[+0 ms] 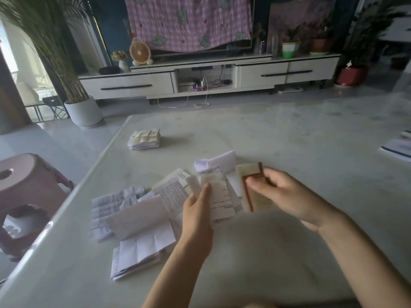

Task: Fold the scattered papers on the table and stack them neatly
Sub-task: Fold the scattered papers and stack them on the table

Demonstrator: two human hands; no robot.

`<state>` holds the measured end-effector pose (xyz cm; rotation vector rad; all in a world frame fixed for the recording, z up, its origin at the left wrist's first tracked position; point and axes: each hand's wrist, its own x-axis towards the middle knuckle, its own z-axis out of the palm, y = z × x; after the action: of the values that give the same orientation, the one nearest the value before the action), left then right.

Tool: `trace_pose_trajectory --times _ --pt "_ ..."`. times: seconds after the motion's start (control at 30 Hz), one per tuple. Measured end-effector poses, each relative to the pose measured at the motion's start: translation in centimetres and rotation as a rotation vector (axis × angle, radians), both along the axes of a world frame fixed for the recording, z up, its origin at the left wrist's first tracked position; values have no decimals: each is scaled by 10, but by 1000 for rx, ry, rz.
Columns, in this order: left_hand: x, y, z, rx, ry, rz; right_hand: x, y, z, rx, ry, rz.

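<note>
Scattered white papers (133, 214) lie on the pale table (289, 152), some printed, some half folded. My left hand (198, 210) grips a narrow printed slip (220, 196) above the heap, thumb on its face. My right hand (284, 196) pinches a cream paper with red-brown lines (246, 174) just to the right of that slip. A small neat stack of folded papers (144, 140) sits farther back on the left. Another folded bundle (138, 252) lies near the front of the heap.
A pink plastic stool (29, 185) stands by the table's left edge. A booklet (398, 147) lies at the table's right edge. Beyond the table are a white TV cabinet (200, 78), a potted palm (82, 107) and a red pot (351, 75).
</note>
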<state>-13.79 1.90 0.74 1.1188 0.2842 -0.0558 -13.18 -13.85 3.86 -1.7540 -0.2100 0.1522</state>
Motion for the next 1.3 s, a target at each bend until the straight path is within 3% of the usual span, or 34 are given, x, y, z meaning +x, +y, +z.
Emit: trace_pose_trajectory --times 0.23,0.3,0.33,0.4,0.47,0.53,0.63,0.9,1.1,1.23,1.3 --pt "-3 0 0 -79 -3 2 -6 66 -37 -621 -530 -313" --pt "-4 1 -4 -38 12 47 -10 71 -47 -729 -705 -272" --pt "-5 3 -4 -33 36 80 -10 71 -47 -679 -719 -192" --pt "-4 10 -6 -75 98 126 0 57 -41 -507 -644 -74" --pt "-2 19 -6 -95 148 164 27 31 -35 -495 -609 -160" --pt "-2 25 -7 -86 165 173 57 7 -30 -728 -495 -181" --pt "-4 27 -4 -94 178 120 79 -6 -32 -1099 -226 24" --pt "-4 29 -3 -90 195 65 97 -6 -7 -1301 -57 228" --pt "-1 31 0 -110 168 18 104 -5 -1 -1285 -97 124" --pt "-1 31 1 -130 135 0 93 -22 -1 -974 -128 27" --pt "0 30 2 -132 108 -9 80 -30 1 -653 -66 -15"
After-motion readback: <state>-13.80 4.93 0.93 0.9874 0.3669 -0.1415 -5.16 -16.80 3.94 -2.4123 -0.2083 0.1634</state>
